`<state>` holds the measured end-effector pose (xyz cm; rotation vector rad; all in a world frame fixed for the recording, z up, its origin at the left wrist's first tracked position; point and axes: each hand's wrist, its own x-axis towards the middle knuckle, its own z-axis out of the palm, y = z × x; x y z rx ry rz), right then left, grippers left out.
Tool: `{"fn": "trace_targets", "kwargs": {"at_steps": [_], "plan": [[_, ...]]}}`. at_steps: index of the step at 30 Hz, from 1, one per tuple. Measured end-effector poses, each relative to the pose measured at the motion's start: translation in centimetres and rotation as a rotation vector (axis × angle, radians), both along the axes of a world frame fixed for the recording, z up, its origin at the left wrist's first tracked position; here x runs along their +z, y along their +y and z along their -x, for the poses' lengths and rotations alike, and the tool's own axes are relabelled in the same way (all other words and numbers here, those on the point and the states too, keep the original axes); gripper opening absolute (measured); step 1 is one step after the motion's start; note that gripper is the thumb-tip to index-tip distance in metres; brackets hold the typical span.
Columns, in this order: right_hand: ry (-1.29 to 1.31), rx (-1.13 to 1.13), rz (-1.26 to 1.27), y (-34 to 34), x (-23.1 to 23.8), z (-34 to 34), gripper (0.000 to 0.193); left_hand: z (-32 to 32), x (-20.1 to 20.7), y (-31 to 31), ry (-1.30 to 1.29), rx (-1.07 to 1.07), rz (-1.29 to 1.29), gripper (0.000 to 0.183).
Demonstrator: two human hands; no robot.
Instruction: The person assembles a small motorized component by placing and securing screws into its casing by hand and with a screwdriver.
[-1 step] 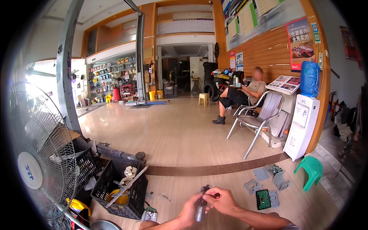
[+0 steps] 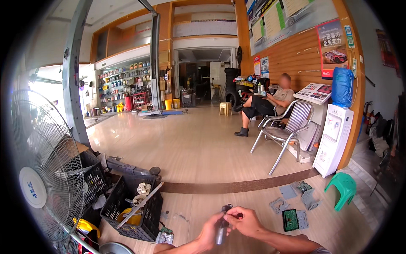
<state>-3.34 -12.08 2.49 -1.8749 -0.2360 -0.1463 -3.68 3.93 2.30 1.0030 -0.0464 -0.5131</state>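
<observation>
As two hands (image 2: 208,232) (image 2: 248,223) hold one tool (image 2: 220,233), two crates (image 2: 127,229) (image 2: 96,181); one fan (image 2: 32,188)

Large white lettering (image 2: 331,36) on a car poster (image 2: 325,64)

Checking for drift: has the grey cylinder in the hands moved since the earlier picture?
No, no visible shift: the grey cylinder is left of the green circuit board, same gap as before.

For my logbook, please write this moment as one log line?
Left hand: holding tool; right hand: at its top; nearby: crate, circuit board
</observation>
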Motion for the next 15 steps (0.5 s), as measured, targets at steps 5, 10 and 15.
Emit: {"fn": "trace_targets", "kwargs": {"at_steps": [5,10,15], "plan": [[0.04,0.033,-0.054,0.4,0.5,0.3,0.024,-0.1,-0.5,0.4,-0.017,-0.043,0.018,0.044],[0.074,-0.021,-0.01,0.9,1.9,0.6,0.026,0.0,-0.5,0.2,0.012,-0.048,0.043,0.044],[-0.056,-0.088,0.3,0.0,0.9,-0.3,0.032,-0.2,-0.8,-0.2,0.105,-0.03,-0.004,0.042]]}}
